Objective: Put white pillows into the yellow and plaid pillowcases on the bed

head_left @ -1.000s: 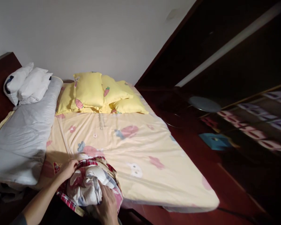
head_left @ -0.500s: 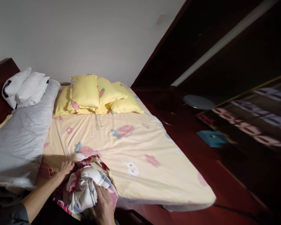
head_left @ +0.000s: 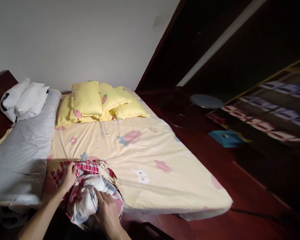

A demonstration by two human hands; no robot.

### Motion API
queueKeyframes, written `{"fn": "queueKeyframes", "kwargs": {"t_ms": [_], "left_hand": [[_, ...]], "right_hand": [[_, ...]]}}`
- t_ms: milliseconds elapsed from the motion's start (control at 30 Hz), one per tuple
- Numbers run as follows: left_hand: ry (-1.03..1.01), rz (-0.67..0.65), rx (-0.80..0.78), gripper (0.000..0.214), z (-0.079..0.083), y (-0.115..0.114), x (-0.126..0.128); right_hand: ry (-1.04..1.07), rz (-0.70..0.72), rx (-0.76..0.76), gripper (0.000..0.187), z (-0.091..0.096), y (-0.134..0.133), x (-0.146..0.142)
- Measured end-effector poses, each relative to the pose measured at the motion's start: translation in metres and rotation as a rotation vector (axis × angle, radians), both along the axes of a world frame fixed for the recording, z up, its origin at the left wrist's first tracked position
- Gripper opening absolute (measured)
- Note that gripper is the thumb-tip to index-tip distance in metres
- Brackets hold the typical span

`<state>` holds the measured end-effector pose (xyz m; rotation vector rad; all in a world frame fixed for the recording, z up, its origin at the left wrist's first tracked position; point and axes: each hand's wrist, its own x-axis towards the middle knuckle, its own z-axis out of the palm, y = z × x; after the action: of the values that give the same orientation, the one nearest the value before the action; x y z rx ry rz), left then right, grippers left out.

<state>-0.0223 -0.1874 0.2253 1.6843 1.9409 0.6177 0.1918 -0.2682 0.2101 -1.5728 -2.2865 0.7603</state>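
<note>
Close to me at the bed's near edge lies a bundle of fabric. Its outer cloth is a red plaid cloth [head_left: 88, 167] with a cream patterned part, and a crumpled white, pink and grey cloth [head_left: 86, 195] sits inside it. My left hand [head_left: 69, 175] is closed on the plaid cloth's far left edge, pinching it up. My right hand [head_left: 106, 208] presses on the right side of the crumpled cloth, its fingers curled into the folds. The fingertips of that hand are partly hidden in the fabric. Beneath the bundle is the cream bed sheet [head_left: 150, 150] with carrots, flowers and rabbits.
Yellow pillows [head_left: 86, 101] are piled at the far side of the bed. A grey rolled quilt [head_left: 27, 143] and white pillows [head_left: 31, 100] lie along the left. To the right, a blue box [head_left: 226, 138], a round stool [head_left: 206, 101] and a shoe rack [head_left: 265, 113] stand on the red floor.
My left hand has gone from lying spread beside the bundle to gripping the plaid edge, which is now lifted and folded. My right hand stays on the crumpled cloth. The view has shifted slightly.
</note>
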Motion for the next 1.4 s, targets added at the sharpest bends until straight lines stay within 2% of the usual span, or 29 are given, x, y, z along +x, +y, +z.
{"fn": "queueKeyframes", "kwargs": {"t_ms": [67,167,300,367,433,500,600,667,733,833,933,1033,1100,1167,1267,1400], "left_hand": [[-0.056,0.004,0.028,0.031,0.004,0.000,0.007],[-0.035,-0.098,0.008,0.024,0.015,-0.004,0.010],[0.342,-0.312,-0.134,0.049,0.034,-0.005,-0.003],[0.478,-0.365,-0.112,0.056,0.042,-0.001,-0.011],[0.497,-0.381,-0.015,0.053,0.048,0.005,-0.016],[0.422,-0.328,0.077,0.041,0.051,0.010,-0.016],[0.156,-0.140,0.140,0.014,0.050,0.014,-0.008],[-0.055,-0.059,0.162,0.010,0.046,0.012,0.000],[-0.169,-0.040,0.198,0.010,0.042,0.009,0.008],[-0.082,-0.040,0.252,0.010,0.040,0.004,0.013],[0.118,-0.050,0.275,0.013,0.042,0.000,0.011],[0.263,-0.120,0.288,0.018,0.045,-0.002,0.009],[0.333,-0.206,0.353,0.022,0.048,-0.003,0.011],[0.392,-0.298,0.478,0.024,0.051,-0.005,0.016],[0.444,-0.402,0.672,0.023,0.055,-0.010,0.024],[0.437,-0.490,0.797,0.026,0.056,-0.017,0.028]], "right_hand": [[-0.062,-0.023,-0.075,0.074,0.014,0.013,-0.007],[-0.101,-0.019,-0.111,0.075,0.027,0.029,-0.013],[-0.116,-0.028,-0.102,0.073,0.030,0.039,-0.015],[-0.116,-0.030,-0.095,0.072,0.029,0.040,-0.015],[-0.115,-0.019,-0.093,0.072,0.029,0.042,-0.017],[-0.108,-0.009,-0.074,0.074,0.029,0.045,-0.021],[-0.087,-0.006,0.001,0.076,0.026,0.052,-0.033],[-0.084,-0.029,0.062,0.075,0.021,0.059,-0.044],[-0.087,-0.088,0.151,0.075,0.013,0.064,-0.053],[-0.048,-0.175,0.355,0.087,0.003,0.062,-0.053],[0.023,-0.135,0.545,0.098,-0.001,0.048,-0.031],[0.029,0.026,0.643,0.080,0.001,0.035,-0.001],[0.006,0.166,0.632,0.067,0.003,0.035,0.009],[-0.013,0.255,0.573,0.062,0.004,0.043,0.005],[-0.002,0.265,0.479,0.056,0.003,0.066,-0.021],[0.019,0.165,0.401,0.042,-0.002,0.089,-0.051]]}}
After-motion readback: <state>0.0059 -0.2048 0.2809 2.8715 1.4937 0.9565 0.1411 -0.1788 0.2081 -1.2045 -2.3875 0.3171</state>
